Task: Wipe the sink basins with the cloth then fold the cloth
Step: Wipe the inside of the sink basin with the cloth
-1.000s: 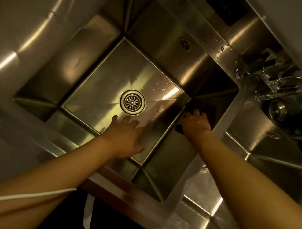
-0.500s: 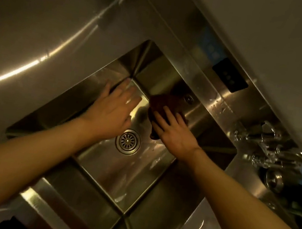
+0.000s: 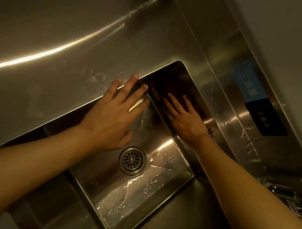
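A steel sink basin [image 3: 151, 200] with a round drain [image 3: 132, 160] fills the middle of the head view, its floor wet. A dark reddish cloth [image 3: 176, 90] lies flat against the basin's far wall near the far corner. My right hand [image 3: 187, 120] presses it there with straight, spread fingers. My left hand [image 3: 118, 113] hovers flat over the far left side of the basin, fingers straight; its fingertips reach the left rim and hold nothing.
A steel counter [image 3: 49, 37] spreads to the left. Behind the basin runs a raised ledge with a blue label [image 3: 248, 84] and a dark panel [image 3: 265, 119]. Faucet parts [image 3: 292, 198] show at the right edge.
Both hands have moved from the near side of the basin toward the far corner. The cloth went with my right hand, from the right wall up onto the far wall.
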The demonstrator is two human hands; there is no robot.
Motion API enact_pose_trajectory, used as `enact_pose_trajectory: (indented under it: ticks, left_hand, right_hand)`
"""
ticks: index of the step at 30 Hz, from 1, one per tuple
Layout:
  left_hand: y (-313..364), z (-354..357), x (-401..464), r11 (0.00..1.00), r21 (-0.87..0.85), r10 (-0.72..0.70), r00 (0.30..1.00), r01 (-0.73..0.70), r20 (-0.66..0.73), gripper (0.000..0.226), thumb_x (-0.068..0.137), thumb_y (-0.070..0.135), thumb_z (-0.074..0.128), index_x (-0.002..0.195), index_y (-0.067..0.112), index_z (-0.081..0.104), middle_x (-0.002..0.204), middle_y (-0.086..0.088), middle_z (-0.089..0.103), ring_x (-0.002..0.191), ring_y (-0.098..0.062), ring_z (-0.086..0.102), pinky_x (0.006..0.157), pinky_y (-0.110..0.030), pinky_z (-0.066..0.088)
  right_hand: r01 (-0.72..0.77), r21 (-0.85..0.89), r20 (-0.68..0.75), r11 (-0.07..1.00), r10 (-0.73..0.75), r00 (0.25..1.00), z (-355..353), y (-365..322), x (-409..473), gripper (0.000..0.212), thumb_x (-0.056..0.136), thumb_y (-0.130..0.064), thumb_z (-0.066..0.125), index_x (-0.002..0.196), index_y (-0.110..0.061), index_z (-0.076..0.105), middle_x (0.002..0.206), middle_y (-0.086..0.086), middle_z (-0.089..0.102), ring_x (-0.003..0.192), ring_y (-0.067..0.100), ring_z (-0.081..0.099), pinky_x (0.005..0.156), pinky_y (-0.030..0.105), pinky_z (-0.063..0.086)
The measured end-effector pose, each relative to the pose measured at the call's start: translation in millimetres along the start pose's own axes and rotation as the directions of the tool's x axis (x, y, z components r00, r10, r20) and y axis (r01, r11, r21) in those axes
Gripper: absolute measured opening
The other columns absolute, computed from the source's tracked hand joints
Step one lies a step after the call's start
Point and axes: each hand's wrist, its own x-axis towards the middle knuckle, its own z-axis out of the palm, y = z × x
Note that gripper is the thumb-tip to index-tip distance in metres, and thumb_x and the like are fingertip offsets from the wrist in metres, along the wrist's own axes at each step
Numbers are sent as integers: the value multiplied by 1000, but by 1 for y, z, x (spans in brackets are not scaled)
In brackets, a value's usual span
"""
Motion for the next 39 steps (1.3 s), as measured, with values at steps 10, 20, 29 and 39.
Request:
enact_pose_trajectory:
  ticks: [10, 20, 29, 39]
  left_hand:
    - [-3, 2, -1, 999, 22, 37, 999, -37, 8, 99, 75, 65, 62, 156, 11, 44, 166, -23, 30, 158, -48, -5, 126, -65, 4]
    - [4, -11, 0, 1000, 19, -16, 998, 14, 58, 102, 78, 72, 58, 159, 13, 39, 168, -19, 29, 159, -47, -6, 125, -65, 3]
    - [2, -14, 0, 1000, 7, 17, 999, -17, 42, 102, 70, 68, 69, 152, 11, 49, 165, -21, 33, 159, -47, -1, 125, -64, 4]
    - [-3, 7, -1, 1000, 14, 19, 1000, -20, 15, 98, 71, 62, 66, 151, 8, 50, 164, -24, 33, 159, -46, -6, 126, -62, -3]
  right_hand:
    - [182, -19, 285, 983, -169, 943, 53, -41, -56, 57, 97, -27, 64, 151, -23, 45, 169, 12, 16, 156, 39, 3, 118, 63, 21]
    - [156, 62, 347, 986, -168, 923, 25, -13, -175, 54, 88, -16, 70, 141, -23, 57, 163, 10, 30, 156, 38, 8, 120, 60, 18]
    - [75, 55, -107, 996, -68, 992, -20, 28, -106, 44, 86, -21, 70, 129, -14, 68, 162, 14, 35, 155, 38, 17, 124, 54, 3]
    - [-9, 134, 286, 991, -30, 958, 42, -45, -14, 45, 102, -32, 56, 146, -24, 54, 167, 4, 26, 158, 30, 4, 125, 54, 4]
